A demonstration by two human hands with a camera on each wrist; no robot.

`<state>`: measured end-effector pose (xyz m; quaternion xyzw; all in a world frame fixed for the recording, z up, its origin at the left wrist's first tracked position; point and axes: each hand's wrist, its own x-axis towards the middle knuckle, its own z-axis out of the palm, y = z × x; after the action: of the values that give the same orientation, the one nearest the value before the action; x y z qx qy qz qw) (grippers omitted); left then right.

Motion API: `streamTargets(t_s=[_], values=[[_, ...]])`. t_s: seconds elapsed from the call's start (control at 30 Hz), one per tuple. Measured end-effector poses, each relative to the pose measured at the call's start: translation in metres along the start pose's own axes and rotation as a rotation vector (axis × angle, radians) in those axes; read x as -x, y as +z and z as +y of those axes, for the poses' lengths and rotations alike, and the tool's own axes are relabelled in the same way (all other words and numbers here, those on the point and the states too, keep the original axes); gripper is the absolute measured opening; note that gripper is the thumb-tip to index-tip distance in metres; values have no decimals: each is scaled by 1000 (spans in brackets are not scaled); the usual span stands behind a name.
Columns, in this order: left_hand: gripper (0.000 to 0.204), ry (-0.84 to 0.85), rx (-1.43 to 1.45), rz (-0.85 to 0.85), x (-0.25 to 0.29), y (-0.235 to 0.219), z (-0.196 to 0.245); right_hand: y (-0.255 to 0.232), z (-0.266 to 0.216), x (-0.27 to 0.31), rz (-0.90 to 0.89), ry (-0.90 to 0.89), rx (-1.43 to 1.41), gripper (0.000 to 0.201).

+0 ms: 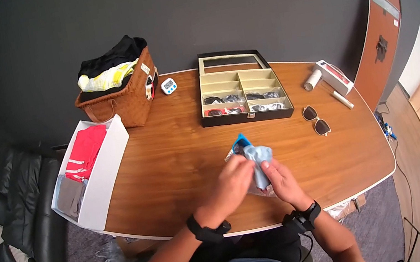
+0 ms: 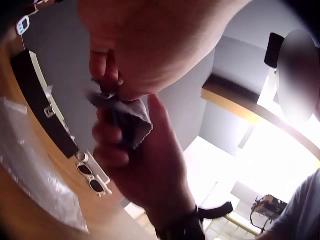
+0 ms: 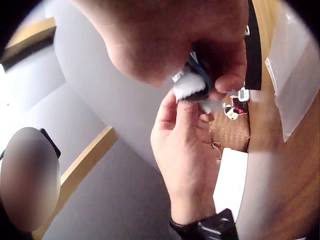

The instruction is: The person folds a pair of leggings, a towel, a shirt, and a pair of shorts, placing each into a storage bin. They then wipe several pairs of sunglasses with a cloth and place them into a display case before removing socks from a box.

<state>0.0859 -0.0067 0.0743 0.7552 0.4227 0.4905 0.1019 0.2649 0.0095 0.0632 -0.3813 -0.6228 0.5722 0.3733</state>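
Over the front of the table, both hands hold a light blue cloth point(image 1: 260, 158) with a zigzag-cut edge. My left hand point(image 1: 236, 178) pinches it from the left. From the right, my right hand point(image 1: 285, 180) grips it with the thumb on top. In the left wrist view the cloth point(image 2: 134, 122) looks dark, bunched in the right hand's fingers. The right wrist view has the cloth point(image 3: 190, 86) between both hands. A bright blue-edged item point(image 1: 242, 139) with a dark part shows just beyond the fingers, mostly hidden. Below lies a clear plastic bag point(image 2: 42, 175).
An open display case point(image 1: 247, 116) holds several bagged glasses. Sunglasses point(image 1: 316, 120) lie right, near a white box point(image 1: 334, 78), a white roll point(image 1: 313, 80) and a white stick point(image 1: 343, 99). Left are a wicker basket point(image 1: 132, 102) of clothes, a timer point(image 1: 169, 86) and a white box point(image 1: 108, 174) with folded clothes.
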Motion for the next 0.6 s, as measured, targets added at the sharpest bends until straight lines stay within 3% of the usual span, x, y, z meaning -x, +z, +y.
streamTargets(t_s=[0.03, 0.1, 0.2, 0.3, 0.33, 0.37, 0.4, 0.43, 0.5, 0.57, 0.6], values=[[13, 58, -12, -91, 9, 5, 6, 5, 4, -3, 104, -149, 30, 33], [15, 72, 25, -246, 22, 13, 16, 12, -4, -7, 108, -133, -42, 35], [14, 72, 19, -258, 27, 15, 12, 14, -3, -7, 94, -157, -70, 32], [13, -62, 67, 4, 9, -6, 7, 13, -2, -2, 141, -89, -90, 30], [12, -78, 37, 59, 1, -14, -1, 9, -12, 6, 53, 135, -356, 22], [11, -94, 6, 114, -4, -22, -8, 3, -11, 8, 51, 136, -356, 22], [11, -95, 5, 116, -6, -28, -10, -4, -8, 11, -68, 111, -276, 17], [12, -198, 85, 97, -7, -33, -12, -7, -6, 13, -186, 86, -195, 14], [13, -302, 166, 74, -6, -33, -15, -4, -15, 18, -173, 138, -264, 13], [15, -433, 872, -49, 0, -25, -19, -6, -16, 20, -298, 186, -471, 14], [17, -475, 995, -83, 3, -22, -14, -5, -15, 19, -297, 186, -471, 14]])
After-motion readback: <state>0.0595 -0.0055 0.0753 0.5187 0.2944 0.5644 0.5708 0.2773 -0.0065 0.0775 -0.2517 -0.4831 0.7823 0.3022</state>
